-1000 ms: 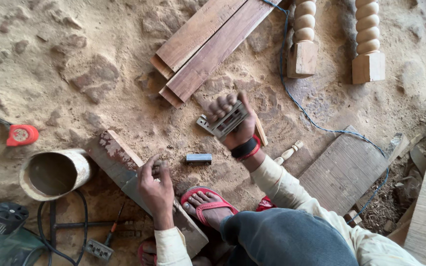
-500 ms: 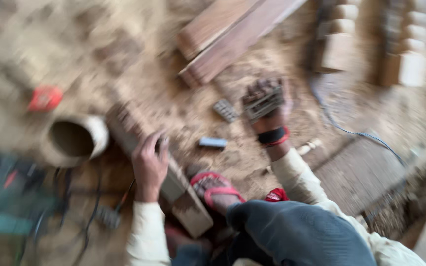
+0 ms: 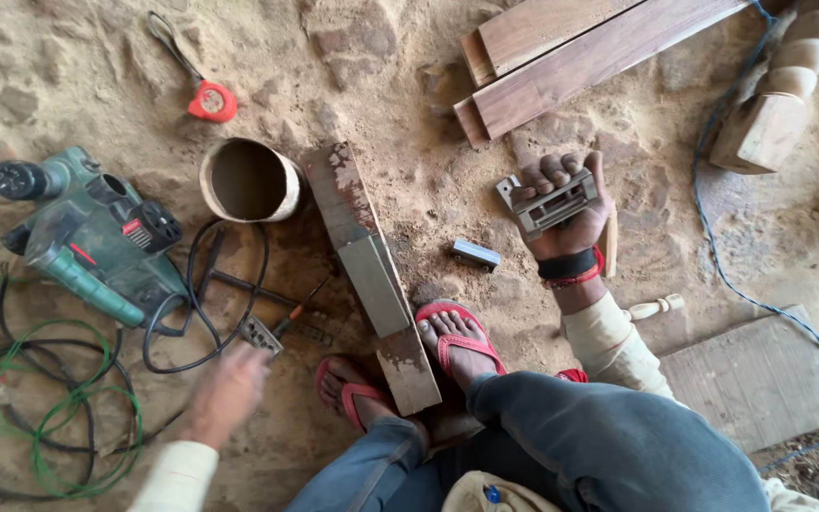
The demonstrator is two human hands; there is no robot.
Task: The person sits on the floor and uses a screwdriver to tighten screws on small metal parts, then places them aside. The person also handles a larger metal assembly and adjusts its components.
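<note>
The right hand [image 3: 561,204] is closed around a small grey metal plane body [image 3: 554,202], held above the sandy, sawdust-strewn ground [image 3: 68,76]. The left hand [image 3: 225,393] is blurred near a small metal clamp piece [image 3: 260,334]; whether it is open or closed cannot be told. Between them a long weathered wooden beam [image 3: 367,270] lies pinned by red sandals [image 3: 457,341]. A green power drill [image 3: 87,237], a cylindrical tin can [image 3: 248,180], a red tape measure [image 3: 210,100] and a small grey metal block [image 3: 476,254] lie around.

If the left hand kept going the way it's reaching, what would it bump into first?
The left hand points up and to the right, so it would likely first meet the small metal tool on the sand just ahead, though the blur makes height unclear.
</note>
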